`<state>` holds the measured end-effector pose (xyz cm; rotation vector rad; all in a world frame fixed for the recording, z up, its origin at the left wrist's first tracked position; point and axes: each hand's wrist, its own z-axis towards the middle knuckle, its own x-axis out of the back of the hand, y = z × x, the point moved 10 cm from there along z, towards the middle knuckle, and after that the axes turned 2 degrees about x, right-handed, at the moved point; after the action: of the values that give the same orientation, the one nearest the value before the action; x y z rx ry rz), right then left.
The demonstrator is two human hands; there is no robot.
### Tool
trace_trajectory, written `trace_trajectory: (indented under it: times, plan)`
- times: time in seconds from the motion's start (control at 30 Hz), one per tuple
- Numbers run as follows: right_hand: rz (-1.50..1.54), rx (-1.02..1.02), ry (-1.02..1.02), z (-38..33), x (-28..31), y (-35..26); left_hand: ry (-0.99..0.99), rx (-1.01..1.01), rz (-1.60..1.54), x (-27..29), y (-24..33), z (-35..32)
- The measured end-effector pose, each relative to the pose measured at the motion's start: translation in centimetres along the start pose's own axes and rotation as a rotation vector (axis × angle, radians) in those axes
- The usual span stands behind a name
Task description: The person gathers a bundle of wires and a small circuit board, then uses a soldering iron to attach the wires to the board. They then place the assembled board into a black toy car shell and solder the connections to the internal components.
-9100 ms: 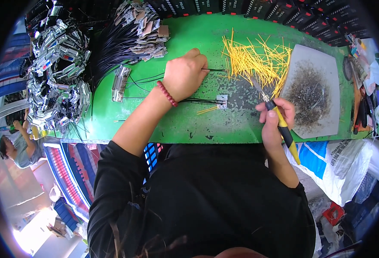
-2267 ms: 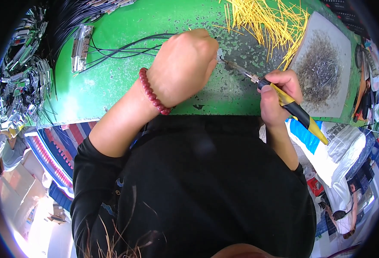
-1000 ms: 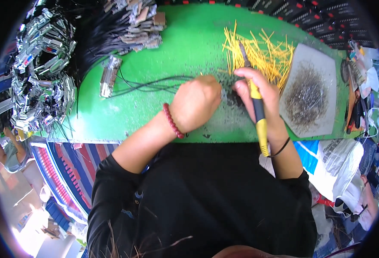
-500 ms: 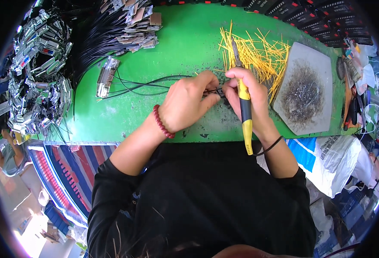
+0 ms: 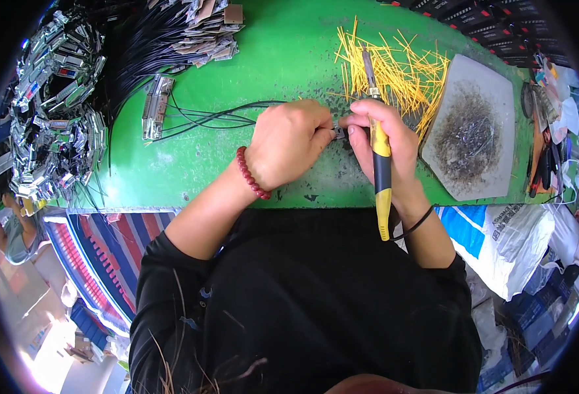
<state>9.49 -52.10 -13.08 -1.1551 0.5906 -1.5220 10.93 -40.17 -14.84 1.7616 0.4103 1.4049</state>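
Note:
My left hand [image 5: 289, 141], with a red bead bracelet at its wrist, is closed over the ends of black wires [image 5: 214, 121], thumb and forefinger pinched. The wires run left to a silver metal-and-clear piece [image 5: 155, 108] lying on the green table. At the left fingertips a small dark connector-like part [image 5: 339, 132] shows; its exact kind is hard to make out. My right hand [image 5: 391, 141] holds a soldering iron [image 5: 382, 167] with a yellow and black handle, its tip pointing away from me. The right thumb and forefinger come close to the small part.
Thin yellow sticks [image 5: 394, 75] lie piled beyond my right hand. A grey board [image 5: 499, 125] with a dark sooty patch stands to their right. Silver pieces [image 5: 56, 157] are heaped at the left, and wired flat pieces [image 5: 204, 39] at the far left. Tools [image 5: 544, 164] lie at the right edge.
The view has shifted a little. My fingertips are drawn together around the small part, and less of the wire ends shows between the hands. The soldering iron stays in my right hand.

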Motion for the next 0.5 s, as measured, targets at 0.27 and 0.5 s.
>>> trace_trajectory:
  times: [0.27, 0.5]
  plan:
    - [-0.162, 0.193, -0.084, 0.8, -0.5, -1.5, -0.022, -0.025, 0.034, -0.2, 0.1, -0.1]
    - [-0.158, 0.202, -0.161, 1.1, -1.1, -1.2, -0.051, -0.025, 0.044, -0.4, 0.2, 0.1]
